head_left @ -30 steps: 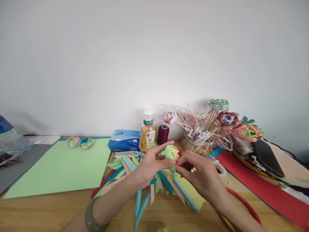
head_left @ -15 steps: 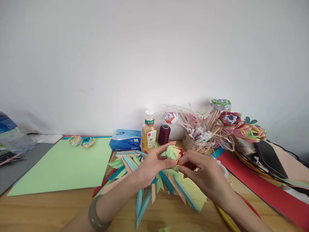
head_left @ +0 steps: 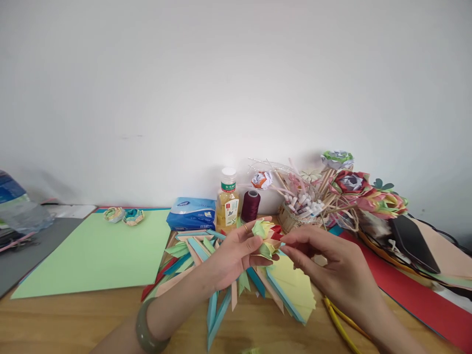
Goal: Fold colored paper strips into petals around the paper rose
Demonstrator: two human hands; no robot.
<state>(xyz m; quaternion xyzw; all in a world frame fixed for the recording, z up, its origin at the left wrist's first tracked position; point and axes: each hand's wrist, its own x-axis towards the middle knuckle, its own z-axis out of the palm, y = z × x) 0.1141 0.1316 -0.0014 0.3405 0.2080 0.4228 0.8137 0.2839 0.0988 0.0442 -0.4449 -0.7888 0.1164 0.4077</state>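
My left hand (head_left: 236, 250) cradles a paper flower (head_left: 266, 236) with pale green, yellow and red petals, its thumb laid across the near side. A ring is on one of its fingers and a green bangle circles the wrist. From the right, the thumb and index finger of my right hand (head_left: 320, 255) pinch at the flower's edge, by a red petal; exactly what lies between the fingertips is partly hidden. Beneath both hands spreads a pile of folded paper strips (head_left: 221, 300) in blue, green and peach. Some yellow paper sheets (head_left: 295, 285) lie right of the pile.
Behind the pile stand a blue tissue pack (head_left: 191, 214), a drink bottle (head_left: 228, 199) and a maroon thread spool (head_left: 250, 206). A basket (head_left: 289, 219) of sticks and paper flowers is at right, near a black phone (head_left: 415, 243). Green paper (head_left: 99, 255) covers the left, holding two rosettes.
The flower has been turned in my left hand, so more red and yellow petals show. My right hand has moved slightly right, its fingertips still at the flower's edge.
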